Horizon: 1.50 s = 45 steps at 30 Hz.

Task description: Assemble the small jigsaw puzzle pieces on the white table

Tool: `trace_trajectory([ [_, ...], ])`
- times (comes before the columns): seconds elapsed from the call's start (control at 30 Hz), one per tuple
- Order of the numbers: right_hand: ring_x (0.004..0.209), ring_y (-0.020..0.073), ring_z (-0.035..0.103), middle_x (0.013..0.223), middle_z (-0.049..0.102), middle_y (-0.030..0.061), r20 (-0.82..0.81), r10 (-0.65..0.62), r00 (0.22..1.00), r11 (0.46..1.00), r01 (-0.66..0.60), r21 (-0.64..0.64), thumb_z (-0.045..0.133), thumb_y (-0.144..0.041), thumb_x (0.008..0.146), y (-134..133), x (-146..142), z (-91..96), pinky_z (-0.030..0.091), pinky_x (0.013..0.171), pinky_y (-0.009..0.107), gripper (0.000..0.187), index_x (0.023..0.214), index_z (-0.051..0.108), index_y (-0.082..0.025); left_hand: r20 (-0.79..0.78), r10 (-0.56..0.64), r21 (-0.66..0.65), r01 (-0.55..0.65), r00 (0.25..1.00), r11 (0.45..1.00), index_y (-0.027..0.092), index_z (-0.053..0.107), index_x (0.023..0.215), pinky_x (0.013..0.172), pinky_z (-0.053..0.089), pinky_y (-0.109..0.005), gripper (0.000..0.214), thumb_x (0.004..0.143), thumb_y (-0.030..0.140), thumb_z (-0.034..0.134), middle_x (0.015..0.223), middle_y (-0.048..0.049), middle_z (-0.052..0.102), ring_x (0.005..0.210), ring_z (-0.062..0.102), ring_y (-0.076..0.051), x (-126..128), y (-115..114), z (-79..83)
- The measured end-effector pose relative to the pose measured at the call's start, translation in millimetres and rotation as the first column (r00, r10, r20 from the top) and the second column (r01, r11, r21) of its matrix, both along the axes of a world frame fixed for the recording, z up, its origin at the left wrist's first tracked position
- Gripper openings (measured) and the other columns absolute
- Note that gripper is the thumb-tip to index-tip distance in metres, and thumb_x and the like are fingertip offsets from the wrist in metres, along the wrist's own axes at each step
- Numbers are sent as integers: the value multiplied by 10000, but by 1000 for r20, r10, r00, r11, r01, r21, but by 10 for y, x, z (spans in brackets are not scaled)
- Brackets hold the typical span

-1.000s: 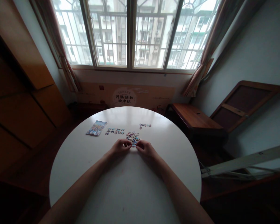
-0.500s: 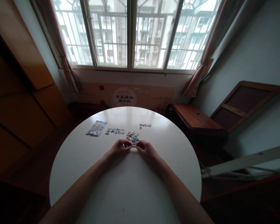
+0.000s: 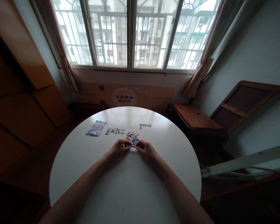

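Note:
My left hand and my right hand face each other at the near edge of a pile of jigsaw puzzle pieces. Both hands are closed in a pinch, with a small bluish puzzle piece between their fingertips. The fingers partly cover it, and whether it is one piece or joined ones is too small to tell. Left of the pile lie rows of puzzle pieces. Farther back to the right is an L-shaped strip of joined pieces.
A colourful printed picture sheet lies at the left of the round white table. Beyond the table's right edge stands a low wooden bench. Wooden cabinets line the left side, and a barred window is ahead.
Almost nothing differs. Both hands stay pinched at the pile's near edge, with at most a slight shift of the fingers.

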State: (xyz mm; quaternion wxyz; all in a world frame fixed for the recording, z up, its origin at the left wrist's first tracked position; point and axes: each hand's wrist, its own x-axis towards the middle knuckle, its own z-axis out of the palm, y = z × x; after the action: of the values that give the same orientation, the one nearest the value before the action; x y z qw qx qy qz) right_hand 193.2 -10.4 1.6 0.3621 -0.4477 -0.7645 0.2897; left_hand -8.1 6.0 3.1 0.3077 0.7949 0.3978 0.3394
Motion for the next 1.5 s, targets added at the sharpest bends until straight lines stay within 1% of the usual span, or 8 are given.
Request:
trace_trajectory([
  [0.07, 632, 122, 514, 688, 608, 14, -1, 1, 1000, 1000, -1, -4, 582, -192, 752, 8, 1, -9, 396, 600, 221, 80, 767, 641, -139, -2, -13, 0, 13, 1000, 1000, 114, 708, 776, 565, 400, -181, 164, 768, 209, 575, 721, -39, 674, 623, 531, -98, 0, -4, 7],
  [0.3, 621, 118, 504, 675, 601, 11, 3, 10, 1000, 1000, -10, 4, 583, -188, 752, 22, 8, -27, 389, 595, 219, 81, 763, 642, -133, -5, 2, -5, -2, 1000, 1000, 112, 715, 781, 558, 400, -177, 169, 757, 219, 587, 723, -38, 678, 611, 521, -96, 11, -11, 18],
  [0.63, 611, 113, 491, 664, 583, 5, 15, 14, 1000, 1000, -14, 21, 586, -189, 747, 26, 14, -35, 378, 581, 214, 75, 749, 640, -136, -13, -4, -3, 4, 1000, 1000, 118, 719, 798, 560, 401, -178, 179, 765, 231, 585, 727, -36, 686, 607, 531, -95, 2, 12, -30],
  [1.27, 600, 113, 486, 648, 579, 3, 23, 5, 1000, 1000, -5, 20, 572, -184, 735, 7, 2, 3, 374, 574, 216, 77, 722, 634, -139, -27, 1, -8, -2, 1000, 1000, 126, 718, 787, 574, 407, -183, 167, 756, 220, 583, 742, -34, 692, 629, 548, -104, 7, -8, 15],
  [1.5, 605, 111, 486, 661, 581, 3, 15, 9, 1000, 1000, -10, 21, 575, -194, 741, 3, 5, -11, 377, 578, 212, 84, 739, 635, -135, -20, -11, -1, 11, 1000, 1000, 127, 714, 776, 581, 406, -182, 158, 755, 215, 583, 748, -34, 691, 644, 549, -104, 7, -21, 47],
])
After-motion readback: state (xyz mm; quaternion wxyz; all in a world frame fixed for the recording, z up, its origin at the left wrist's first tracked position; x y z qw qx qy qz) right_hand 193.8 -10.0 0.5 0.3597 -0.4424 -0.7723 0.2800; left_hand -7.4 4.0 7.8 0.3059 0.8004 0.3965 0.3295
